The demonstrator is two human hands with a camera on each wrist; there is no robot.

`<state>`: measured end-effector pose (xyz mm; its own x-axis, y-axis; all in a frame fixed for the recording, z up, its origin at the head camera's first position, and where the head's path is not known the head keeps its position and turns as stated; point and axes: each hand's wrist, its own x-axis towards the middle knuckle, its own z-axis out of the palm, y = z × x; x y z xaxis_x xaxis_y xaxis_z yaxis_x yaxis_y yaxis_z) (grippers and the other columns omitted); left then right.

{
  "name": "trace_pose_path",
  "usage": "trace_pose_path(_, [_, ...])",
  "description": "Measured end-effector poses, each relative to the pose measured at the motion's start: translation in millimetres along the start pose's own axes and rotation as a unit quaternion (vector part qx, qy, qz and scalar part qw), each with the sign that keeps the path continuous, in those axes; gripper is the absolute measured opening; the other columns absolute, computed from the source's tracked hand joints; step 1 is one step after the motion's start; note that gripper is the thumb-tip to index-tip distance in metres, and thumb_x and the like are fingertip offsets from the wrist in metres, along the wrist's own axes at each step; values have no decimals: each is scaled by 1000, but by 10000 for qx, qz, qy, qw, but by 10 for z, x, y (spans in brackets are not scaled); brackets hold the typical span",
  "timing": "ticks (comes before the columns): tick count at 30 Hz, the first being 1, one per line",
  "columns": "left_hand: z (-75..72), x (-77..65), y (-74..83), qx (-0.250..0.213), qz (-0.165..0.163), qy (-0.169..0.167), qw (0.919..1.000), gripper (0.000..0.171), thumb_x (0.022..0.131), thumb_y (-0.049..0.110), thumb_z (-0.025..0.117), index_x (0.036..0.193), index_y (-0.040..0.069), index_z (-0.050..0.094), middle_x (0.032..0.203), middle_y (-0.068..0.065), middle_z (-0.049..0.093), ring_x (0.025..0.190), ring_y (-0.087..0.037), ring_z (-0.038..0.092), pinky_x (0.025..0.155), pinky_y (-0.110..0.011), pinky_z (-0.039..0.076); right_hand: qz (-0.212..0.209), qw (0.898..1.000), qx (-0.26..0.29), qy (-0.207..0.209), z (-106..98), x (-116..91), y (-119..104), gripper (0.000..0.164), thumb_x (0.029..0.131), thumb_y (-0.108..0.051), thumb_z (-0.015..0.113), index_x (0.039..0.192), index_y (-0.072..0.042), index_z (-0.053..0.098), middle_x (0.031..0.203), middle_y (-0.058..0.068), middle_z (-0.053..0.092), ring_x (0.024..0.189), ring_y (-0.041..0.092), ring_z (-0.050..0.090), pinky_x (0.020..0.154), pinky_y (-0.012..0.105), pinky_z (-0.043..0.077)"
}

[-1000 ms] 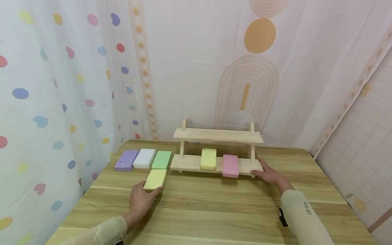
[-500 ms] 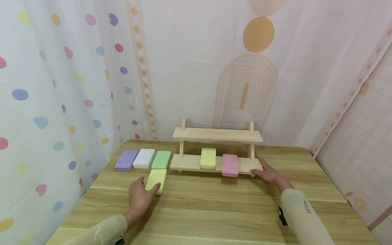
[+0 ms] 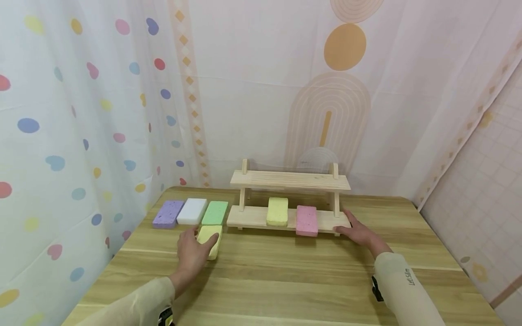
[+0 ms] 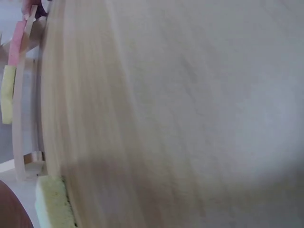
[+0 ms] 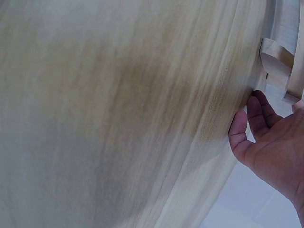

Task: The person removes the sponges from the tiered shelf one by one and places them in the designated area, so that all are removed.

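In the head view a yellow sponge [image 3: 210,244] lies on the table below a green sponge [image 3: 215,213]. My left hand [image 3: 191,251] is over its left side, thumb spread across the top, fingers near its left edge without a clear grip. The left wrist view catches that yellow sponge [image 4: 53,202] beside part of the hand. At the right end of a two-tier wooden shelf [image 3: 289,179], my right hand [image 3: 359,230] holds the lower board, thumb at its front. In the right wrist view several fingers of the right hand [image 5: 275,142] bend beside the shelf's foot.
On the lower board sit another yellow sponge [image 3: 277,211] and a pink sponge [image 3: 306,220], which overhangs the front edge. Left of the green sponge are a white sponge [image 3: 192,211] and a purple sponge [image 3: 168,213]. A patterned curtain [image 3: 244,90] hangs behind the wooden table [image 3: 277,290].
My left hand set the yellow sponge flat below the green one and loosened its pinch, then shifted slightly forward and right over it. The right hand has stayed at the shelf's end.
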<state>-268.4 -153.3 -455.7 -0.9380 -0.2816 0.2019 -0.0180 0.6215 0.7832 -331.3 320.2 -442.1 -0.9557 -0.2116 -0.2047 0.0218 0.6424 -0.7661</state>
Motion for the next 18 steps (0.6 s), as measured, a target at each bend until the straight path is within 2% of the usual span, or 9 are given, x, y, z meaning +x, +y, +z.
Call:
trace_pose_path(9, [83,42,171,-329,105,26,9994,70,88,27,72,139,-11,43,129,-31,48,118,-41,44,96,-54,38,33,10000,42,0,4,-10,-9,97,98,-44,57,157,-3,-8,158,34,-5,144,51,-2,111,67,9])
trace_pose_path(18, [252,52,351,-683,271,13,9973,67,89,26,72,138,-10,44,128,-29,46,116,-40,43,92,-52,40,27,10000,41,11,16,-2,-11,95,98,-43,56,157,-2,-8,158,34,-5,144,51,-2,111,67,9])
